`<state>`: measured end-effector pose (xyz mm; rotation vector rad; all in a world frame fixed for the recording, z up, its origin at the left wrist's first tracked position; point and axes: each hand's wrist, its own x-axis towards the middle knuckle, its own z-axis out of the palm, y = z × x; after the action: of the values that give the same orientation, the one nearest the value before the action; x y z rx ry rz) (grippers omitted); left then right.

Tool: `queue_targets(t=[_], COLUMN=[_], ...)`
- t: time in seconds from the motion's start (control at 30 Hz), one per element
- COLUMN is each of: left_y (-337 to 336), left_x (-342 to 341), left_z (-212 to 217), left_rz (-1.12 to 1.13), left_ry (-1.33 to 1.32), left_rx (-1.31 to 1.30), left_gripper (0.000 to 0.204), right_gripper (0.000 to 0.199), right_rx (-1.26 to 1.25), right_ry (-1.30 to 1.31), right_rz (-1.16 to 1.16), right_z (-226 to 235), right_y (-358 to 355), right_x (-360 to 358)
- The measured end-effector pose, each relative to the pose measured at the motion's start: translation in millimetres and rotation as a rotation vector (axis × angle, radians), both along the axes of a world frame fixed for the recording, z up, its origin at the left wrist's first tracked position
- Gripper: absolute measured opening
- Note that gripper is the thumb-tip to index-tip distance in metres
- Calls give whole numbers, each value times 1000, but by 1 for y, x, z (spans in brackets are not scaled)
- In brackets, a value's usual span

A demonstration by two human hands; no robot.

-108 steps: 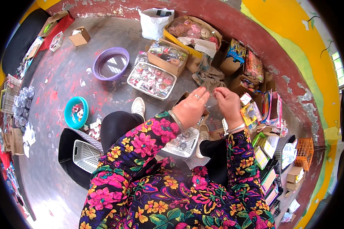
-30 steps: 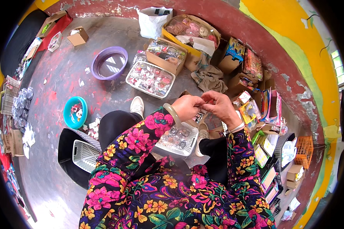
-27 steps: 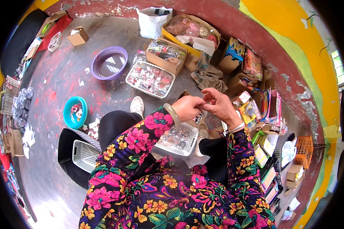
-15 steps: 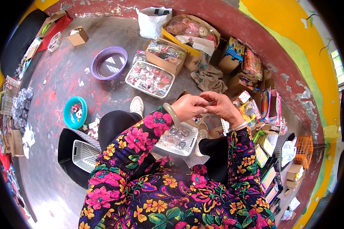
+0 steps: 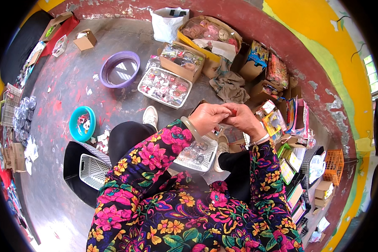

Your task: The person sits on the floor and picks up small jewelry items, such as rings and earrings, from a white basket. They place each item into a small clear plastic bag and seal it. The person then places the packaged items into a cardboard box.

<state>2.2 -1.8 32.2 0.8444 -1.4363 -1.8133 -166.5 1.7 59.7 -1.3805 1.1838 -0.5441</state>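
My left hand (image 5: 207,118) and my right hand (image 5: 244,120) meet in front of me, fingertips pinched together. Whatever lies between the fingers is too small or too well hidden to make out. Both hands are closed. Partly covered by my left forearm, a white perforated basket (image 5: 208,156) stands below them, between my feet, with small clear-wrapped pieces in it. Past my hands, a white tray (image 5: 169,102) is heaped with small red, pink and white packaged items.
A cardboard box (image 5: 176,66) of packets adjoins the tray. Left of it stand a purple basin (image 5: 106,80) and a teal basin (image 5: 74,126). A white basket (image 5: 93,171) sits by my left leg. Stacked boxes and packages line the right wall, near an orange crate (image 5: 333,167).
My hands have shifted slightly against each other; the right one is turned a little and its fingers are drawn closer to the left fingertips. Everything around stays in place.
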Motion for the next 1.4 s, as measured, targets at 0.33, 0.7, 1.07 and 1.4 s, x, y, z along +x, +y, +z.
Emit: queue_targets(t=[0.33, 0.7, 1.07, 1.4], left_y=[5, 1, -5, -7], left_x=[-3, -8, -1, 0], left_z=[1, -8, -7, 2], left_rz=[19, 76, 75, 180], left_ry=[-19, 135, -81, -311], left_rx=[-83, -23, -110, -233], left_gripper=[17, 18, 19, 29], right_gripper=[32, 23, 9, 10], right_rx=[90, 75, 117, -284], right_ry=[26, 67, -51, 157], right_rz=[60, -103, -197, -188], right_z=[11, 7, 12, -14], right_y=[2, -3, -3, 1], right_x=[-4, -10, -16, 4])
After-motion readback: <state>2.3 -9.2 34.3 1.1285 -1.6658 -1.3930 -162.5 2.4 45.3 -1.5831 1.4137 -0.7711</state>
